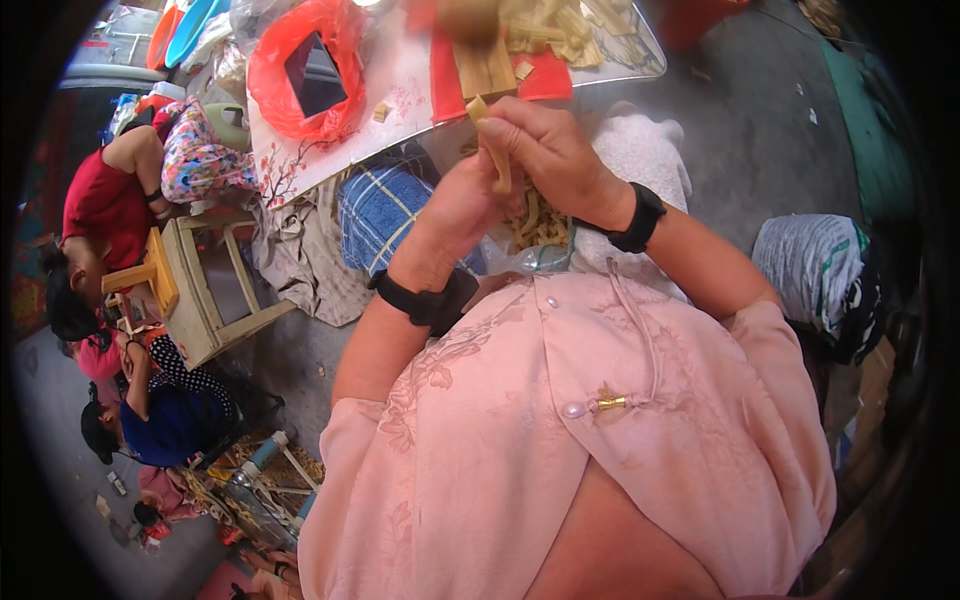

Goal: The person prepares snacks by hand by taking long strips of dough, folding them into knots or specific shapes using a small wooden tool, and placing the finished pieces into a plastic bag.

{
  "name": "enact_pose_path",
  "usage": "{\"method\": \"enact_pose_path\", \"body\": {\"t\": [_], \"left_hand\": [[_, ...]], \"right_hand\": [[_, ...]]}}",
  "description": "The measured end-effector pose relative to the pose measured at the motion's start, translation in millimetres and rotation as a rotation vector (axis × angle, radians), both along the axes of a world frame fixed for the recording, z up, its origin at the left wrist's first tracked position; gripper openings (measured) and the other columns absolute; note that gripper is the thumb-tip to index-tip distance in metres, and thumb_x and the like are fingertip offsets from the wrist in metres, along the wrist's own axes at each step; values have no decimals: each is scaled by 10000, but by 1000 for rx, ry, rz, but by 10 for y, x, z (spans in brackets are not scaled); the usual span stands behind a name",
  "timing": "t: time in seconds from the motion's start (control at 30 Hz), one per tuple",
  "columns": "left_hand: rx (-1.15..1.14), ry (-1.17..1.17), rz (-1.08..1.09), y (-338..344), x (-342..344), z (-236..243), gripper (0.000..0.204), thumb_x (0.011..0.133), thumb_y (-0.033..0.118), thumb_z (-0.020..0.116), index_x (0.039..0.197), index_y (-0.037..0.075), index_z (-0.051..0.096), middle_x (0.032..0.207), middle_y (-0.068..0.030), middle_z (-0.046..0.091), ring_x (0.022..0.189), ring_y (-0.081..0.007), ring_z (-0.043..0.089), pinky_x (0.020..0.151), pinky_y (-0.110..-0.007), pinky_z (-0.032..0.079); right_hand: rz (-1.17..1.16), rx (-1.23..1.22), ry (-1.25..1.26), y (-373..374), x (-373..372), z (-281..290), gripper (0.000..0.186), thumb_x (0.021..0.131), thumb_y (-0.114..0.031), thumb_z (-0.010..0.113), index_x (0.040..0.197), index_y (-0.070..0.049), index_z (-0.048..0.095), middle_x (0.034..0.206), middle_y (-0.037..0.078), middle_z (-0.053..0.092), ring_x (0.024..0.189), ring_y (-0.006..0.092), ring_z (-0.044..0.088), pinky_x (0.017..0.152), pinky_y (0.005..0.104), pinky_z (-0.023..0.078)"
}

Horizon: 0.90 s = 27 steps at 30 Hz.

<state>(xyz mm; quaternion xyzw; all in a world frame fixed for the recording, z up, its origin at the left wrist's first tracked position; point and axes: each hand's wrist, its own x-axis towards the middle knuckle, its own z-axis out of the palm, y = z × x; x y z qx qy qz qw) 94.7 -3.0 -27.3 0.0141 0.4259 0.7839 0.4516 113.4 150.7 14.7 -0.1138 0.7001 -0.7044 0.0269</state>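
My right hand (545, 150) pinches a pale yellowish strip (497, 160) between thumb and fingers. My left hand (465, 205) is closed just below it, around the strip's lower part, its fingertips partly hidden. Beyond my hands a wooden block (477, 70) rests on a red mat (545, 85), with a heap of pale strips (545, 25) at its right and a blurred brown object above it. Under my hands, more yellowish pieces (535, 225) lie in a container.
A patterned table (290, 165) bears a red bag (275, 75) with a dark tablet-like object (315, 70). A white fluffy bundle (640, 150), blue checked cloth (370, 210) and wooden stool (210, 330) surround me. Several people (165, 420) sit at left. Striped bundles (810, 260) lie at right.
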Motion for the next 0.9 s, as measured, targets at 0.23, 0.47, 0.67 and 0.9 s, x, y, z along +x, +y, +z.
{"method": "enact_pose_path", "body": {"t": [0.23, 0.47, 0.67, 0.9], "left_hand": [[-1121, 1490, 15, 25, 82, 444, 273, 749, -34, 472, 968, 43, 617, 821, -155, 570, 784, -336, 558, 753, -371, 463], [-599, 1568, 488, 16, -39, 494, 414, 679, -132, 442, 1049, 22, 547, 878, -171, 560, 822, -362, 568, 732, -372, 479], [-434, 915, 470, -18, -36, 408, 198, 842, -76, 457, 1008, -1, 534, 929, -87, 607, 852, -187, 608, 737, -294, 491], [-41, 475, 342, -75, -42, 493, 190, 906, 18, 495, 1093, -13, 511, 987, -67, 596, 909, -134, 600, 817, -258, 493]], "right_hand": [[-227, 311, 439, -23, -45, -171, 218, 937, -209, 487, 813, -31, 510, 679, 133, 532, 557, 281, 523, 547, 326, 433], [502, -782, -750, 58, -25, 20, 186, 962, -263, 459, 961, -104, 555, 661, -33, 492, 432, 20, 397, 400, 182, 341], [-27, 359, 330, 52, 65, 85, 191, 920, -224, 520, 900, -43, 576, 778, 169, 593, 713, 345, 579, 591, 373, 439], [-19, 13, 98, 197, -29, 111, 198, 891, -180, 604, 967, -2, 645, 738, 13, 614, 640, 58, 529, 541, 239, 407]]}}
